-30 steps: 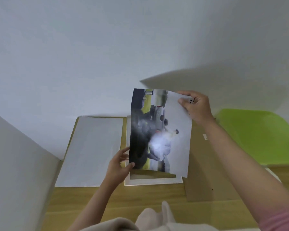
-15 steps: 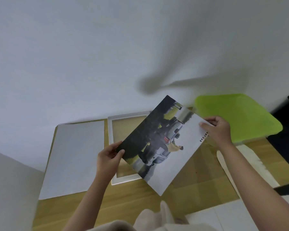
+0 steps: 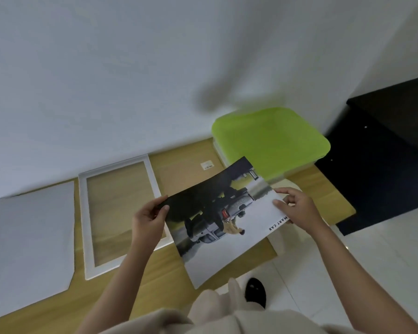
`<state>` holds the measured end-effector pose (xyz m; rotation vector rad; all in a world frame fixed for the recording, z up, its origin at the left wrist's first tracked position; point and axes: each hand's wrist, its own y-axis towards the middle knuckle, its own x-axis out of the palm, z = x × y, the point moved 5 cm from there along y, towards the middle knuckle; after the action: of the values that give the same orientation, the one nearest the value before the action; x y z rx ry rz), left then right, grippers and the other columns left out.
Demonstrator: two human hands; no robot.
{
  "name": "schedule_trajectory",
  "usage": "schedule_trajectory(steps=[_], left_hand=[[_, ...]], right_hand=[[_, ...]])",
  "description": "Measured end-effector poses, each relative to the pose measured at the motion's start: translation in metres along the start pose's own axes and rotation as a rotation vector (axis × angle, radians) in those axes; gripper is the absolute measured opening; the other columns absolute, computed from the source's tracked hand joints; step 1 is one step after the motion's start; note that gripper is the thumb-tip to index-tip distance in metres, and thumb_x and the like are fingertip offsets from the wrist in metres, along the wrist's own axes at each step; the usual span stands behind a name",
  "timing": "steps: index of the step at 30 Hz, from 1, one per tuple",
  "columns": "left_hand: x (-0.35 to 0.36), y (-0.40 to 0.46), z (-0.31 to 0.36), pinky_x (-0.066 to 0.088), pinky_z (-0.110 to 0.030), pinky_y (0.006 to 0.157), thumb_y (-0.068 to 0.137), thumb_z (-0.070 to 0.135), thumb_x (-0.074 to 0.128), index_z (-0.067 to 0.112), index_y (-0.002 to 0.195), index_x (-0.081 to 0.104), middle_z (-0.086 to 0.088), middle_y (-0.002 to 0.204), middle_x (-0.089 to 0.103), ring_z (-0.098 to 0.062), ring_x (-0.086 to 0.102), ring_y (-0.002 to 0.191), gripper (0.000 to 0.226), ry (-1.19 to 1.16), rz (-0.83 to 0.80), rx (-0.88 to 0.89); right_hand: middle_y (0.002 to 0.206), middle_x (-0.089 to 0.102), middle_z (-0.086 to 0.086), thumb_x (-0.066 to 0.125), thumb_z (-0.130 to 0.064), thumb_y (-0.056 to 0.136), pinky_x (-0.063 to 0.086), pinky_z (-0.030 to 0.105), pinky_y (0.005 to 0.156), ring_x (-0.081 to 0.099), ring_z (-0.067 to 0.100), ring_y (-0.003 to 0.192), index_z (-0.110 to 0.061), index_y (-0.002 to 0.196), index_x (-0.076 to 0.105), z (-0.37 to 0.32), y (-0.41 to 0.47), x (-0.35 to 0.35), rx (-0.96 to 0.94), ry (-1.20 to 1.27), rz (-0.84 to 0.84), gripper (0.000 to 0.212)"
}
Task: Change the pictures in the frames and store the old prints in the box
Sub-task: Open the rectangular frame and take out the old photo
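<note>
A print of a car with dark and white areas is held flat above the wooden table, tilted diagonally. My left hand pinches its dark left corner. My right hand grips its white right edge beside the printed lettering. An empty white picture frame lies on the table to the left of the print. A box with a lime green lid sits at the table's back right corner, just beyond the print.
A white sheet lies at the table's left end. A brown backing board with a small label rests behind the print. A dark cabinet stands to the right on a white tiled floor. A white wall runs behind the table.
The print has come down from upright over the frame and swung right toward the green-lidded box. Both hands kept hold of it, and my view turned right.
</note>
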<state>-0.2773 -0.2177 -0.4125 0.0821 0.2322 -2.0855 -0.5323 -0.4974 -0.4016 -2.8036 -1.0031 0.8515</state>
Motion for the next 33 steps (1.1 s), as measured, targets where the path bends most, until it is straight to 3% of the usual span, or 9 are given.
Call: schedule_trajectory(steps=[5, 11, 16, 19, 21, 24, 27, 29, 33], left_hand=[[0.082, -0.013, 0.009, 0.051, -0.008, 0.075, 0.085, 0.004, 0.063, 0.018, 0.108, 0.066, 0.01, 0.095, 0.067, 0.006, 0.063, 0.083, 0.027, 0.027, 0.024, -0.012], [0.168, -0.023, 0.001, 0.052, -0.013, 0.059, 0.077, 0.009, 0.074, 0.016, 0.092, 0.069, 0.007, 0.082, 0.068, 0.004, 0.063, 0.063, 0.017, 0.068, 0.081, -0.074], [0.217, -0.03, -0.013, 0.053, -0.023, 0.074, 0.076, 0.012, 0.076, 0.014, 0.089, 0.07, 0.001, 0.079, 0.07, -0.012, 0.067, 0.076, 0.015, 0.094, 0.124, -0.145], [0.235, -0.03, -0.023, 0.051, -0.023, 0.07, 0.075, 0.016, 0.076, 0.02, 0.103, 0.067, -0.004, 0.084, 0.07, -0.016, 0.067, 0.08, 0.029, 0.191, 0.063, -0.176], [0.244, -0.028, -0.032, 0.054, -0.032, 0.07, 0.074, 0.015, 0.077, 0.021, 0.116, 0.06, -0.004, 0.093, 0.067, -0.019, 0.065, 0.082, 0.046, 0.28, -0.039, -0.197], [0.253, -0.025, -0.039, 0.054, -0.042, 0.081, 0.07, 0.008, 0.078, 0.016, 0.133, 0.046, 0.002, 0.117, 0.052, -0.023, 0.059, 0.088, 0.071, 0.424, -0.171, -0.136], [0.255, -0.021, -0.041, 0.051, -0.037, 0.084, 0.066, 0.009, 0.08, 0.013, 0.141, 0.034, 0.0, 0.135, 0.037, -0.018, 0.052, 0.088, 0.088, 0.543, -0.239, -0.112], [0.256, -0.02, -0.04, 0.047, -0.029, 0.083, 0.065, 0.011, 0.082, 0.012, 0.144, 0.028, 0.002, 0.14, 0.029, -0.019, 0.05, 0.095, 0.095, 0.574, -0.271, -0.125], [0.259, -0.02, -0.04, 0.046, -0.03, 0.092, 0.064, 0.015, 0.084, 0.012, 0.146, 0.024, 0.002, 0.146, 0.023, -0.022, 0.048, 0.109, 0.101, 0.61, -0.285, -0.102]], right_hand=[[0.064, 0.061, -0.001, 0.066, -0.01, 0.086, 0.046, 0.019, 0.046, 0.061, 0.009, 0.058, -0.025, 0.108, 0.064, 0.045, -0.004, -0.082, 0.016, 0.068, 0.104, 0.026], [0.088, 0.07, 0.011, 0.064, -0.009, 0.088, 0.054, 0.032, 0.05, 0.069, 0.025, 0.074, -0.021, 0.111, 0.063, 0.108, 0.0, -0.151, 0.112, 0.111, 0.137, 0.026], [0.089, 0.07, 0.01, 0.063, -0.009, 0.088, 0.049, 0.027, 0.046, 0.067, 0.022, 0.071, -0.023, 0.108, 0.063, 0.148, 0.018, -0.179, 0.172, 0.13, 0.145, 0.025], [0.088, 0.07, 0.009, 0.063, -0.008, 0.088, 0.045, 0.022, 0.042, 0.065, 0.018, 0.068, -0.019, 0.11, 0.063, 0.164, 0.032, -0.183, 0.194, 0.127, 0.125, 0.025], [0.088, 0.07, 0.009, 0.062, -0.009, 0.088, 0.045, 0.024, 0.043, 0.065, 0.019, 0.069, -0.019, 0.111, 0.062, 0.173, 0.042, -0.183, 0.211, 0.113, 0.107, 0.025], [0.09, 0.069, 0.01, 0.063, -0.012, 0.087, 0.051, 0.031, 0.048, 0.066, 0.025, 0.074, -0.021, 0.109, 0.062, 0.184, 0.055, -0.178, 0.215, 0.08, 0.087, 0.023], [0.085, 0.065, 0.008, 0.065, -0.015, 0.086, 0.054, 0.037, 0.059, 0.065, 0.028, 0.078, -0.02, 0.107, 0.064, 0.187, 0.062, -0.174, 0.193, 0.038, 0.109, 0.021], [0.082, 0.061, 0.003, 0.067, -0.017, 0.085, 0.053, 0.033, 0.064, 0.062, 0.025, 0.081, -0.02, 0.104, 0.066, 0.183, 0.065, -0.173, 0.155, -0.016, 0.125, 0.019], [0.079, 0.058, -0.005, 0.069, -0.022, 0.084, 0.039, 0.021, 0.054, 0.057, 0.015, 0.073, -0.019, 0.099, 0.066, 0.174, 0.07, -0.173, 0.088, -0.198, 0.143, 0.016]])
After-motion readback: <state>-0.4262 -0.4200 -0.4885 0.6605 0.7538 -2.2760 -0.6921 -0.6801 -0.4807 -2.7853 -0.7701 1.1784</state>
